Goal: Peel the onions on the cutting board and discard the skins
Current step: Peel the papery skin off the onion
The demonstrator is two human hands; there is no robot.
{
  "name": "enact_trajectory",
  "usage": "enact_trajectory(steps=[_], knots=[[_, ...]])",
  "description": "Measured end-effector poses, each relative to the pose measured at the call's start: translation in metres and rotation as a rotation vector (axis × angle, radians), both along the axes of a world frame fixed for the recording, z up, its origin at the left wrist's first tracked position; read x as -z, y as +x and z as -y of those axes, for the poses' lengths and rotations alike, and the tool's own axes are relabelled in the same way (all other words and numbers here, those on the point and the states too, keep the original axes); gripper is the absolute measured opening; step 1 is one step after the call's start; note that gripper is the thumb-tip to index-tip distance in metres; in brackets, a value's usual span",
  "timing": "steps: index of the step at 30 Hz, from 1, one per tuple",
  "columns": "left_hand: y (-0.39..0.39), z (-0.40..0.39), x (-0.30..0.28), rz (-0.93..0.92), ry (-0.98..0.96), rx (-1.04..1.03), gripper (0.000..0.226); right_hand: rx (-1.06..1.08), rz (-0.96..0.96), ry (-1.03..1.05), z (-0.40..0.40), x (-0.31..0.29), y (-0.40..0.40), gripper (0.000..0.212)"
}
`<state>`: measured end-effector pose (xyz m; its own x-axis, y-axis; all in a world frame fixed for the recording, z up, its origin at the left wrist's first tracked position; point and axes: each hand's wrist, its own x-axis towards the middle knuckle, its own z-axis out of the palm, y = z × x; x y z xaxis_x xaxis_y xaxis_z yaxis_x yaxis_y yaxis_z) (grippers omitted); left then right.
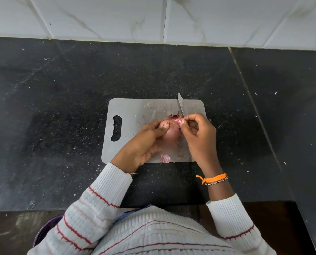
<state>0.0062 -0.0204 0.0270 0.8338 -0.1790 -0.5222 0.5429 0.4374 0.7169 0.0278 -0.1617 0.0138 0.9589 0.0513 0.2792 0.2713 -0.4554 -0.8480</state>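
A pink-red onion [171,133] sits over the middle of the grey cutting board [135,111]. My left hand [146,142] grips the onion from the left, thumb on its top. My right hand [199,137] holds a knife whose blade [180,105] points away from me, and its thumb and fingers pinch a flap of onion skin [177,120] at the onion's upper right. A loose piece of pink skin [165,158] lies at the board's near edge.
The board lies on a black speckled stone counter [61,107] with small scraps scattered about. A white tiled wall [153,15] runs along the back. A purple container [46,230] shows below the counter's front edge at lower left, partly hidden by my sleeve.
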Motion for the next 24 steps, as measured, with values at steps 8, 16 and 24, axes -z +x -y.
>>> enact_trajectory(steps=[8,16,24], knots=[[0.0039,0.0029,0.0010,-0.130,-0.106,-0.153,0.032,0.014,-0.379,0.559,-0.0017,-0.0046,-0.0027,0.010],[0.0028,-0.0019,0.0006,-0.101,-0.084,-0.078,0.034,0.053,-0.248,0.157,0.0032,0.0044,-0.0017,0.029],[-0.0006,-0.0015,0.0028,0.014,-0.049,-0.010,0.036,-0.147,0.056,-0.077,0.0004,-0.0047,-0.0062,0.012]])
